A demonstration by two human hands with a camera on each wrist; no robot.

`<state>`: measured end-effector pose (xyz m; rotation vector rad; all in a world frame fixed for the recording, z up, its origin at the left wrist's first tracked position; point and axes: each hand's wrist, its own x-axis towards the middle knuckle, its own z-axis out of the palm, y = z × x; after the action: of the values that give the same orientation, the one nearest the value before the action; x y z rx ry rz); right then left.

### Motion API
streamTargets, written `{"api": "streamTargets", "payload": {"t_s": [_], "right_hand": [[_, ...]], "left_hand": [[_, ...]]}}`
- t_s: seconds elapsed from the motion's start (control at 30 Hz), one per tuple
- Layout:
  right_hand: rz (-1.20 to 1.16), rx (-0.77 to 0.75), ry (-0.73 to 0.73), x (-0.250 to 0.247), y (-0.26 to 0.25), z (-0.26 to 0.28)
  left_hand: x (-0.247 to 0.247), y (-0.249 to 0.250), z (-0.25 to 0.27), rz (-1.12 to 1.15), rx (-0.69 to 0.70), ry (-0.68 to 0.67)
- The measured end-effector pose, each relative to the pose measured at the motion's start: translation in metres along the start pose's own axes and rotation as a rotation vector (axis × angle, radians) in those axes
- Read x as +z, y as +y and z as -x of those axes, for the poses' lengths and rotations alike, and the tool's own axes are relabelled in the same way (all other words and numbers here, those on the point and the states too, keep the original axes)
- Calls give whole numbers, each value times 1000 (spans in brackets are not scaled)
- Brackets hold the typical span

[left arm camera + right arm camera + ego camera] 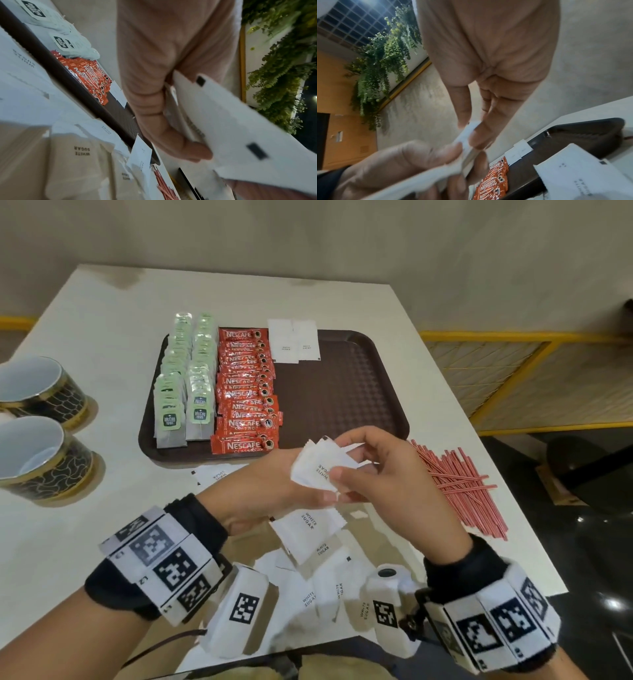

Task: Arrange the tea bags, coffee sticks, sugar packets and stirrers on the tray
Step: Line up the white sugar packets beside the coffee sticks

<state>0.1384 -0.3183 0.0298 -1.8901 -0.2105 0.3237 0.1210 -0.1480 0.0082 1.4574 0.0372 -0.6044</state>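
- Tea bags [183, 381]: done, by the look of it. Two tidy overlapping columns fill the left side of the tray [346, 398], centre left of the head view; none seen loose on the table [102, 313].
- Coffee sticks [248, 392]: also done. One overlapping red column lies just beside the tea bags, toward the tray's middle.
- Sugar packets on the tray [296, 340]: barely begun. Only two white packets lie side by side at the tray's far edge, upper centre of the frame, partly overhanging the rim.
- Loose sugar packets [305, 529]: a scattered heap remains on the table, lower centre of the frame, between the wrists, with one more [214, 474] just below the tray's near edge.
- Held packets [320, 465]: a small bunch sits in both hands, above the table just short of the tray's near edge. The left hand [260, 498] has its grip closed round the bunch; the right hand [383, 470] pinches its edge between thumb and fingers, seemingly squaring it up.
- Stirrers [460, 487]: untouched. The red pile lies on the table at right of frame, off the tray.
- Judgement: roughly half complete; the right half of the tray is bare, awaiting sugar and stirrers.
- Two cups [41, 426] stand at the left edge of the frame, apart from the work.
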Motion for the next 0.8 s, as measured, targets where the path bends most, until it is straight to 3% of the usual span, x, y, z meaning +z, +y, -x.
{"api": "streamTargets", "payload": {"t_s": [0.07,0.13,0.3,0.37,0.7,0.8], "right_hand": [[24,15,69,-11,6,11],[236,35,81,-29,15,28],[795,340,-361,-23,50,74],[927,330,-403,-8,62,83],[725,156,-142,-10,66,74],[605,102,-151,-17,50,71]], "left_hand": [[-2,-5,0,-27,-17,30],[-8,-10,1,-48,-41,90],[-21,-13,1,3,-67,228],[-20,-12,1,83,-70,259],[-18,-22,4,301,-51,425],[-25,-22,8,333,-32,484]]}}
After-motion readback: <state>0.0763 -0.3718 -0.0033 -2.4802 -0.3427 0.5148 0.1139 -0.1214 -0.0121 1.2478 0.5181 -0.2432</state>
